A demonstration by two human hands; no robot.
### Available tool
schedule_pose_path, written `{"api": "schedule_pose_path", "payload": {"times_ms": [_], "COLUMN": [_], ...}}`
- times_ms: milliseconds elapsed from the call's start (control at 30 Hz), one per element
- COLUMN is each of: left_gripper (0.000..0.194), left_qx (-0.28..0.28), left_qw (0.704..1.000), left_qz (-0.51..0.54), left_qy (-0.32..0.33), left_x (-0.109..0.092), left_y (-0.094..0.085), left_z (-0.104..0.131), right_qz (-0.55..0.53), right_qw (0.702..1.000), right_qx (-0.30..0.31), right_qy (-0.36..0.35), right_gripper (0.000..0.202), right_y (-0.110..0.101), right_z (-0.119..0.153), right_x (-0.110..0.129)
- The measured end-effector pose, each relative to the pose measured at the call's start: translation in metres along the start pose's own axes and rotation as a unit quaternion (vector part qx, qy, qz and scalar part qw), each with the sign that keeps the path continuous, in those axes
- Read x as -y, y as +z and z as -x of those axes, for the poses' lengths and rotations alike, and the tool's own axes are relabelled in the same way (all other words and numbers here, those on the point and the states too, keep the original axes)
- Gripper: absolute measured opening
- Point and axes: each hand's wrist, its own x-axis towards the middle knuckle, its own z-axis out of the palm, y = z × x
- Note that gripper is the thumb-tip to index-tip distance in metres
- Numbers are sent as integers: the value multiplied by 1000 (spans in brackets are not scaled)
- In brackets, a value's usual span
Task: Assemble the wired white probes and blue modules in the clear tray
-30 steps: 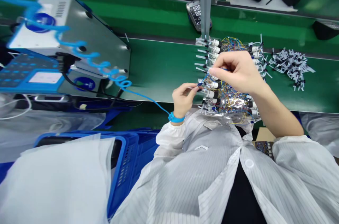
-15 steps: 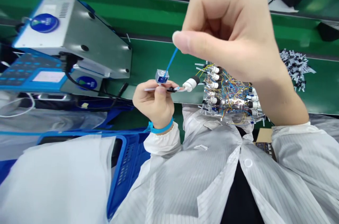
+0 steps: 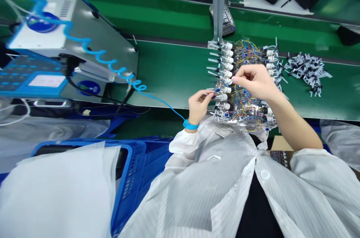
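My left hand (image 3: 199, 106) is pinched at the left edge of a pile of wired electronic assemblies (image 3: 245, 93). Between its thumb and fingers is a small blue and silver part (image 3: 217, 89), mostly covered by the fingertips. Over the middle of the pile, my right hand (image 3: 254, 82) has thumb and forefinger pressed together beside a white cylindrical piece (image 3: 227, 74); what they grip is too small to make out. White cylinders with black ends line both sides of the pile, with coloured wires and clear wrapping between them. A blue wrist strap (image 3: 191, 124) circles my left wrist.
A coiled blue cord (image 3: 112, 66) runs from my wrist past a metal machine box (image 3: 104, 42) on the left. Loose white and black bits (image 3: 308, 71) lie to the right. A metal post (image 3: 218, 5) and a display meter (image 3: 228, 22) stand behind; a blue crate (image 3: 132, 178) is lower left.
My right hand came down from high in front of the camera to the pile. My left hand moved right to the pile's edge. The coiled cord and the display meter came into view.
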Motion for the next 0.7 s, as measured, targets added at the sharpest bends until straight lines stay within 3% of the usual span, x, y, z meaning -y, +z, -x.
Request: {"api": "schedule_pose_path", "payload": {"times_ms": [200,333,433,500,533,633,700], "left_gripper": [17,29,24,25,29,59,70], "left_qx": [88,167,84,20,14,83,117], "left_qw": [984,968,987,996,998,996,992], "left_qz": [-128,-144,-109,-81,-67,-34,-35], "left_qy": [87,117,78,30,9,-23,-25], "left_x": [3,2,11,21,25,35,37], "left_y": [-1,-10,-19,-22,-22,-15,-8], "left_z": [-9,-12,-12,-15,-18,-33,-44], "right_qz": [119,237,305,330,336,335,324], "right_qw": [992,971,952,941,937,927,928], "right_qx": [3,4,13,51,80,166,182], "right_qy": [53,39,32,44,47,34,20], "right_gripper": [23,21,19,18,18,23,26], "right_y": [-14,-20,-20,-20,-21,-26,-31], "right_z": [39,64,79,88,91,98,101], "right_x": [-25,-42,-55,-60,-61,-55,-48]}}
